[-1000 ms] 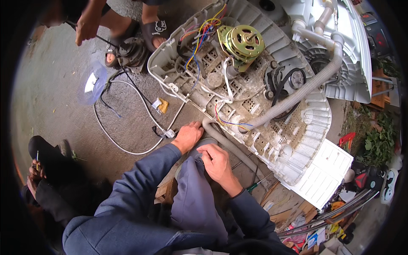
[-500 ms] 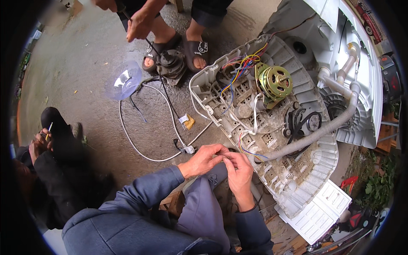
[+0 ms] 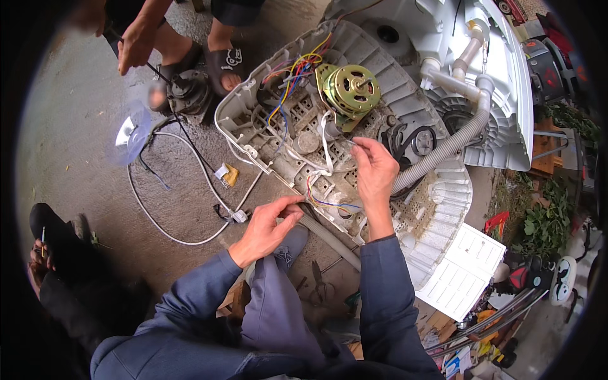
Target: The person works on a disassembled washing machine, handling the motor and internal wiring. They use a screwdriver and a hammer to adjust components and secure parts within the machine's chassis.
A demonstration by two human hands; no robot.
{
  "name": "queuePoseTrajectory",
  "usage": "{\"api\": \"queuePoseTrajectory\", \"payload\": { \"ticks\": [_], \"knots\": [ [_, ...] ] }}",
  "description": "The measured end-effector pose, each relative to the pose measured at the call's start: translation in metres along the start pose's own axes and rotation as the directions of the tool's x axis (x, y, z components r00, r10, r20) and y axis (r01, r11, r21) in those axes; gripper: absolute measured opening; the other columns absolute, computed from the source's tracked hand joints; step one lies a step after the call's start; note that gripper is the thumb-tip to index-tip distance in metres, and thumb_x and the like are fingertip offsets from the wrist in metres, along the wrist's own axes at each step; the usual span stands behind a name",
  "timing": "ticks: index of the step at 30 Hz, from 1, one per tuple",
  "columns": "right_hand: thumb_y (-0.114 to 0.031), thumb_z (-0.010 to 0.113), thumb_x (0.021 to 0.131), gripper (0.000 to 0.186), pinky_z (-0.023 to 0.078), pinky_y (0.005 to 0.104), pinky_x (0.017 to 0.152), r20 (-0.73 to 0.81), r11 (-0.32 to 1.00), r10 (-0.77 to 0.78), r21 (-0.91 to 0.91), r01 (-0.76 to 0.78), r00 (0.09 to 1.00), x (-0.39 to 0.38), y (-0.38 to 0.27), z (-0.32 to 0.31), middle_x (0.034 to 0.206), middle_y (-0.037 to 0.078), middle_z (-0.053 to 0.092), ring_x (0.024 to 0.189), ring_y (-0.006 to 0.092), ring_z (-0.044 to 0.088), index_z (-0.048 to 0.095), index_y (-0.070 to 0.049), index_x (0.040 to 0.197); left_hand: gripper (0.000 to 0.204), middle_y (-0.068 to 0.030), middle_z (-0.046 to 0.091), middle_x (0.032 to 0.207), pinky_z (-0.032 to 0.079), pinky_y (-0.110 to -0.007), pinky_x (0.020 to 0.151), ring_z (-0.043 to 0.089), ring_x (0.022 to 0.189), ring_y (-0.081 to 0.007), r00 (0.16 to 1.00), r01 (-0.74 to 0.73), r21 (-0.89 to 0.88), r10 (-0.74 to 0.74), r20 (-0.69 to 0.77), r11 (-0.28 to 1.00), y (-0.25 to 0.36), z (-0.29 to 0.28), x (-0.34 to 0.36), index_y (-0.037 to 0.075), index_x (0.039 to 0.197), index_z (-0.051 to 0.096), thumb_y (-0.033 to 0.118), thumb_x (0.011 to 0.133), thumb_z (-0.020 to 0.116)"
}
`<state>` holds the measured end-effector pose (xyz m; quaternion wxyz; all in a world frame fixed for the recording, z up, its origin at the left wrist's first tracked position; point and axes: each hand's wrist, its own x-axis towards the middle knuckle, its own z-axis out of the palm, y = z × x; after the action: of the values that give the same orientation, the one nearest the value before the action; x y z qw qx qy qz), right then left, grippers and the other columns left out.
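My left hand is closed at the near edge of an overturned, grimy white plastic machine base, fingertips pinched on something I cannot make out. My right hand is raised over the base below a brass-coloured motor, thumb and forefinger closed on something thin and unclear. Beside it a grey corrugated hose runs across the base, near a pulley with a black belt. Coloured wires spread from the motor, and more thin wires lie just right of my left hand.
A co-worker's hand grips a black rod above a dark metal part. Another person sits at left. Looped cables and a clear plastic disc lie on the floor; a white tub and assorted clutter are at right.
My hands, together half a second ago, are apart: the right has moved up over the base toward the motor, the left stays at the near edge. The view has shifted.
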<state>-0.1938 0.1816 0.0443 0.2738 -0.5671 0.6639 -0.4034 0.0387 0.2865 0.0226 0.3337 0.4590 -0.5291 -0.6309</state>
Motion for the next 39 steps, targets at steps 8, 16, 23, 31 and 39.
{"api": "queuePoseTrajectory", "payload": {
  "ticks": [8, 16, 23, 31, 39],
  "knots": [
    [0.000, 0.069, 0.087, 0.012, 0.055, 0.0413, 0.072, 0.063, 0.911, -0.306, -0.270, 0.311, 0.950, 0.036, 0.004, 0.020, 0.092, 0.019, 0.071, 0.083, 0.0381, 0.070, 0.071, 0.000, 0.099, 0.027, -0.0139, 0.077, 0.097, 0.058, -0.034, 0.081, 0.076, 0.092, -0.0230, 0.997, 0.038, 0.080, -0.043, 0.069, 0.996, -0.002, 0.002, -0.015, 0.001, 0.122, 0.066, 0.008, 0.098, 0.059],
    [-0.001, 0.069, 0.086, 0.013, 0.056, 0.0436, 0.074, 0.150, 0.823, -0.386, -0.391, 0.413, 0.910, 0.040, 0.013, 0.024, 0.093, 0.017, 0.070, 0.084, 0.0388, 0.069, 0.073, -0.002, 0.099, 0.025, -0.0154, 0.076, 0.096, 0.059, -0.035, 0.079, 0.076, 0.092, -0.0253, 0.995, 0.088, 0.094, -0.093, 0.048, 0.992, -0.016, -0.001, -0.035, 0.000, 0.120, 0.067, 0.008, 0.098, 0.058],
    [-0.015, 0.071, 0.091, 0.015, 0.053, 0.0463, 0.075, 0.216, 0.709, -0.345, -0.577, 0.405, 0.913, 0.048, 0.007, 0.024, 0.089, 0.019, 0.070, 0.085, 0.0415, 0.068, 0.072, -0.001, 0.094, 0.027, -0.0089, 0.073, 0.091, 0.056, -0.030, 0.078, 0.069, 0.082, -0.0149, 0.946, 0.212, 0.021, -0.200, -0.256, 0.977, -0.043, 0.000, -0.068, 0.000, 0.125, 0.064, 0.007, 0.099, 0.058],
    [-0.036, 0.065, 0.096, 0.035, 0.055, 0.0522, 0.071, 0.202, 0.546, -0.256, -0.777, 0.314, 0.945, 0.054, 0.008, 0.033, 0.086, 0.017, 0.072, 0.082, 0.0430, 0.070, 0.069, -0.003, 0.087, 0.024, -0.0049, 0.069, 0.096, 0.056, -0.028, 0.082, 0.065, 0.088, -0.0112, 0.849, 0.315, -0.101, -0.328, -0.414, 0.944, -0.099, -0.048, -0.090, -0.002, 0.125, 0.062, 0.011, 0.105, 0.056],
    [-0.039, 0.066, 0.095, 0.032, 0.055, 0.0515, 0.068, 0.159, 0.610, -0.319, -0.720, 0.331, 0.934, 0.044, 0.003, 0.032, 0.087, 0.015, 0.070, 0.081, 0.0413, 0.069, 0.068, -0.007, 0.094, 0.022, -0.0052, 0.071, 0.094, 0.056, -0.027, 0.079, 0.067, 0.084, -0.0116, 0.841, 0.392, 0.016, -0.351, -0.411, 0.920, -0.121, -0.048, -0.100, -0.002, 0.122, 0.064, 0.008, 0.103, 0.056]
  ]
}}
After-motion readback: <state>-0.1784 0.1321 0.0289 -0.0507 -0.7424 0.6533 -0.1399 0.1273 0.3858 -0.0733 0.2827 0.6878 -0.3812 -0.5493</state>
